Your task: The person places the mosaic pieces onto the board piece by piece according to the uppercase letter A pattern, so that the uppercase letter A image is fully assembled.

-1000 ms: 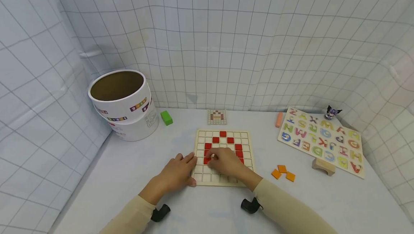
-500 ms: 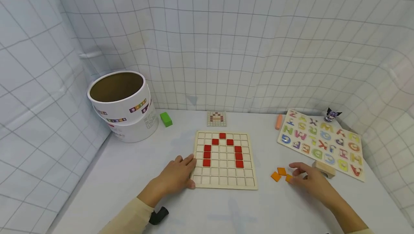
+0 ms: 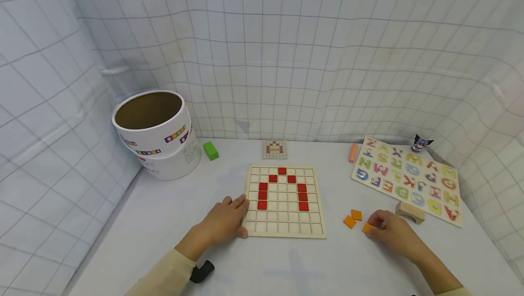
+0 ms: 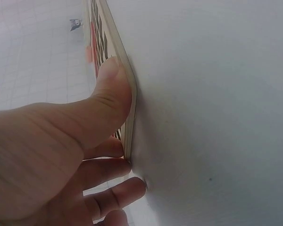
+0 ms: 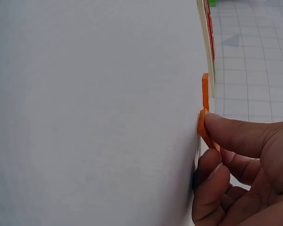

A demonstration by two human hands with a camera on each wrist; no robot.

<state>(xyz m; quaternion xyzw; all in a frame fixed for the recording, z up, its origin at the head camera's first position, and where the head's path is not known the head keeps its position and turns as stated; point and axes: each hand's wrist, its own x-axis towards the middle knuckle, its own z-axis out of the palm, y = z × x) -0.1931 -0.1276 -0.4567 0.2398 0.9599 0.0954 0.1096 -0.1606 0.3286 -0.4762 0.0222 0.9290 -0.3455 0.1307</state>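
A wooden grid board [image 3: 282, 230] lies in the middle of the table with red tiles [image 3: 262, 195] set in an arch. My left hand [image 3: 231, 216] rests against the board's left edge. In the left wrist view its thumb [image 4: 114, 89] lies on the board's rim [image 4: 114, 44]. To the right of the board, my right hand [image 3: 382, 228] pinches an orange tile [image 3: 367, 227] that is tilted up off the table. In the right wrist view the pinched orange tile [image 5: 203, 128] sits between thumb and fingers. Two more orange tiles [image 3: 353, 218] lie just left of it.
A white round tub [image 3: 152, 133] stands at the back left, with a green block [image 3: 210, 149] beside it. A small pattern card [image 3: 274, 148] lies behind the board. At the right are an alphabet puzzle [image 3: 407, 178], an orange stick [image 3: 353, 152], a wooden arch block [image 3: 410, 211] and a small figurine [image 3: 420, 142].
My right hand left the board, crossed to the orange tiles on the right and took hold of the nearest one. The left hand has stayed at the board's edge.
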